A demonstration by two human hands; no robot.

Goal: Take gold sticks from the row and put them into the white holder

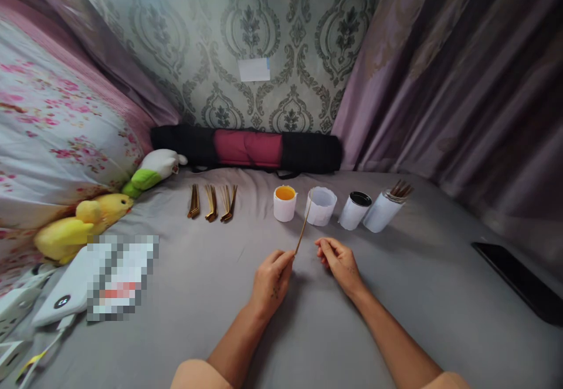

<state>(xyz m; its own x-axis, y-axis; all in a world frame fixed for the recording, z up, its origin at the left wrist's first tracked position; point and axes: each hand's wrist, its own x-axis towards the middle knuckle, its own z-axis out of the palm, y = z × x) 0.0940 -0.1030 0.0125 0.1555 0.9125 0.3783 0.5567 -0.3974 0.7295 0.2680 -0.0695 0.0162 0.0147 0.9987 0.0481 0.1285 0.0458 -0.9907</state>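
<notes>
My left hand [271, 277] pinches the lower end of a thin tan stick [303, 227] that slants up toward the white cups. My right hand [338, 261] rests just to the right on the grey sheet, fingers curled with the fingertips together; nothing shows in them. Behind the hands stands a row of white cups: one with orange filling [285, 202], a translucent empty one [321, 205], one with a dark rim [355, 210], and a tilted one holding several brown sticks [386, 207]. Three small bundles of brown sticks [213, 202] lie to the left.
A black and maroon rolled bag [246, 147] lies against the patterned wall. Yellow duck plush [81, 225] and green-white plush [152, 171] sit at left by a floral pillow. White devices [57, 295] lie front left. A dark phone [519, 280] lies right. Purple curtain hangs right.
</notes>
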